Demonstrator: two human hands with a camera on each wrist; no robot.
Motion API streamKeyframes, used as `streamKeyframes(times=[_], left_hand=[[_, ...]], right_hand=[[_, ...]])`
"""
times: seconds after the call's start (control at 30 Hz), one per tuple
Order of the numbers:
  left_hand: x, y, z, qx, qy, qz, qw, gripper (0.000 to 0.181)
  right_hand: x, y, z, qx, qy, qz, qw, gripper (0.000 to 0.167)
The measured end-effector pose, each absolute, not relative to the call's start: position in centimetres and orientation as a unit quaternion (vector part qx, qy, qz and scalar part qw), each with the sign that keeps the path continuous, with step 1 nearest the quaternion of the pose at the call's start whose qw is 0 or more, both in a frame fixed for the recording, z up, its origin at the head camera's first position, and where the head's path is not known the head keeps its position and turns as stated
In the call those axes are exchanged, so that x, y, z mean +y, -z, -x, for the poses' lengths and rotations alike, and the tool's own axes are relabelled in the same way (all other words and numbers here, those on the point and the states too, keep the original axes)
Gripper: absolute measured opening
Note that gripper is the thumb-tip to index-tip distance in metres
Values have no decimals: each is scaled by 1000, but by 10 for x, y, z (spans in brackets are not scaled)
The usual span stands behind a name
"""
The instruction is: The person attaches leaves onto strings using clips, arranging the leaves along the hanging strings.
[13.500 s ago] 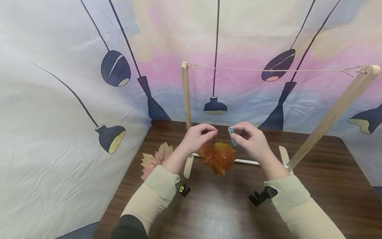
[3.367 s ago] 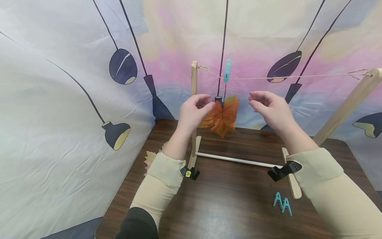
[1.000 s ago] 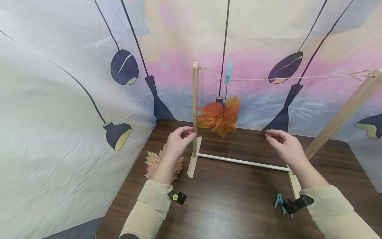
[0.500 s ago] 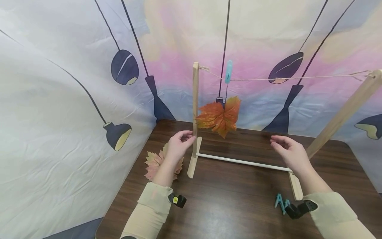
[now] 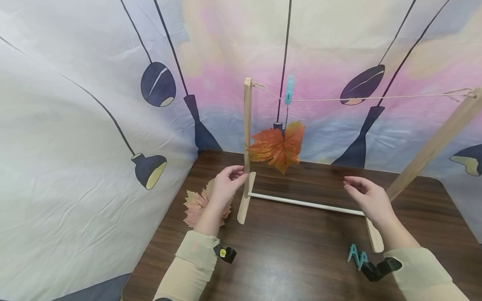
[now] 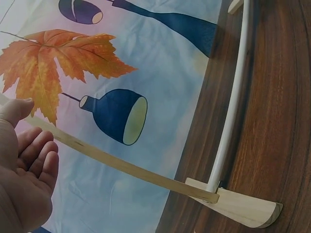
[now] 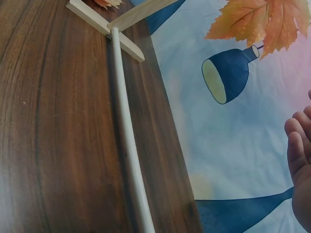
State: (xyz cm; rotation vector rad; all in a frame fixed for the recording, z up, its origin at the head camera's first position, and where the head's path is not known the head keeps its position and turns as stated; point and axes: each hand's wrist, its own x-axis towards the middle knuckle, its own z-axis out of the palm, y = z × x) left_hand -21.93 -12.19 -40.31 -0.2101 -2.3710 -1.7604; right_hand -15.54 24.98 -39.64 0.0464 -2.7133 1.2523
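An orange leaf (image 5: 278,147) hangs by its stem from a blue clothespin (image 5: 289,90) clipped on the string (image 5: 339,100) near the left post. The left hand (image 5: 226,186) is beside the left wooden post (image 5: 247,125), fingers loosely bent and holding nothing; whether it touches the post cannot be told. In the left wrist view, the orange leaf (image 6: 73,56) is above that hand (image 6: 29,170). The right hand (image 5: 373,200) hovers left of the right post (image 5: 433,146), fingers relaxed and nothing in them. At the right edge of the right wrist view, only part of this hand (image 7: 301,155) shows.
A pink and cream leaf (image 5: 193,209) lies on the table (image 5: 286,259), partly behind the left forearm. Two blue clothespins (image 5: 352,253) stand near the right wrist. A white rod (image 5: 305,203) joins the wooden feet of the frame. A printed cloth (image 5: 94,167) hangs behind.
Since the earliest frame, the clothespin and orange leaf have gone from the hands onto the string. Both hands have since lowered and moved apart; in the last half second the right shifted slightly down.
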Motion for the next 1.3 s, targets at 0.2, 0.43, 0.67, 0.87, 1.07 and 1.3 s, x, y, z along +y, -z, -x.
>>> streamKeyframes(times=[0.2, 0.43, 0.67, 0.87, 1.07, 1.3], left_hand=[[-123, 412, 220, -805, 580, 84, 91, 31], [-129, 427, 215, -817, 565, 80, 86, 32], [-133, 439, 210, -817, 564, 85, 80, 33], [-137, 448, 207, -831, 542, 90, 86, 31], [-142, 455, 205, -833, 540, 88, 83, 32], [-149, 461, 204, -834, 542, 71, 74, 33]], right_hand=[[247, 413, 152, -899, -428, -23, 94, 38], [239, 438, 150, -894, -433, -33, 107, 35], [240, 446, 146, -891, -439, -36, 108, 33], [238, 452, 142, -892, -437, -29, 113, 32], [238, 458, 139, -892, -435, -17, 120, 32], [240, 463, 137, -892, -436, 1, 116, 34]])
